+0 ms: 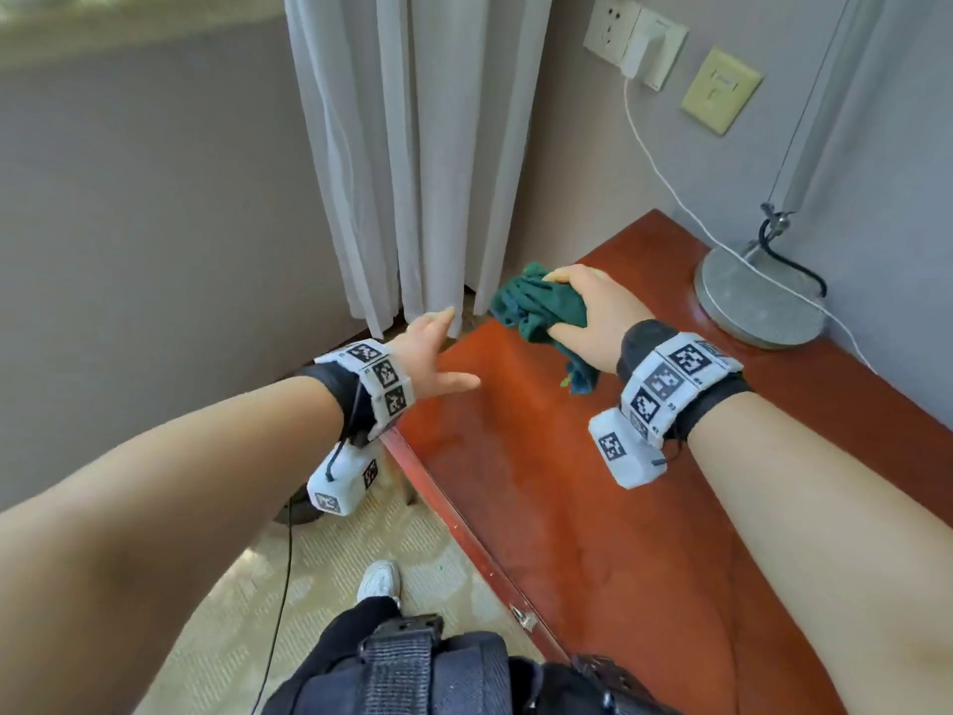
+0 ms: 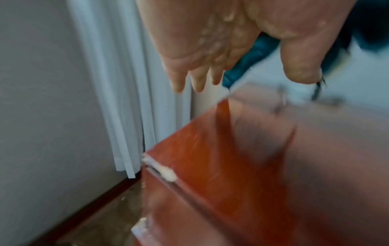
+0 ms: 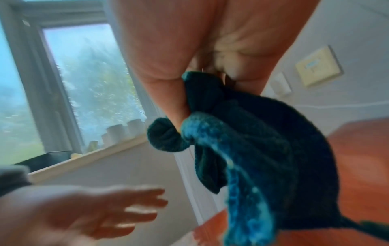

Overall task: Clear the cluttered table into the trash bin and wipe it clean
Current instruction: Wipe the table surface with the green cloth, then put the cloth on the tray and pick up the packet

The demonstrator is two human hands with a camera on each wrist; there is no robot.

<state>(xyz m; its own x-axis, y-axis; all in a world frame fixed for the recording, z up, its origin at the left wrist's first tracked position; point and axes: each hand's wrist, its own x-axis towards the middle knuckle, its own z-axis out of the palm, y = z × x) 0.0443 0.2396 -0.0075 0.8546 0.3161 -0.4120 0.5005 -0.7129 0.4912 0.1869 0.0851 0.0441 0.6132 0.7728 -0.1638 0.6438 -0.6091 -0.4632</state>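
My right hand [image 1: 572, 307] grips a crumpled dark green cloth [image 1: 536, 314] just above the far left part of the red-brown table [image 1: 593, 508]. In the right wrist view the cloth [image 3: 263, 141] hangs bunched from my curled fingers, with one end trailing down to the wood. My left hand [image 1: 438, 353] hovers with fingers spread and holds nothing, over the table's left edge, a short way left of the cloth. The left wrist view is blurred; it shows my straight fingers [image 2: 197, 79] above the table corner [image 2: 210, 149]. No trash bin is clearly in view.
A lamp with a round grey base [image 1: 758, 301] stands at the table's back right, with a white cable [image 1: 665, 183] running to a wall socket [image 1: 634, 41]. White curtains [image 1: 412, 162] hang just beyond the left end. A dark round object is half hidden under my left wrist.
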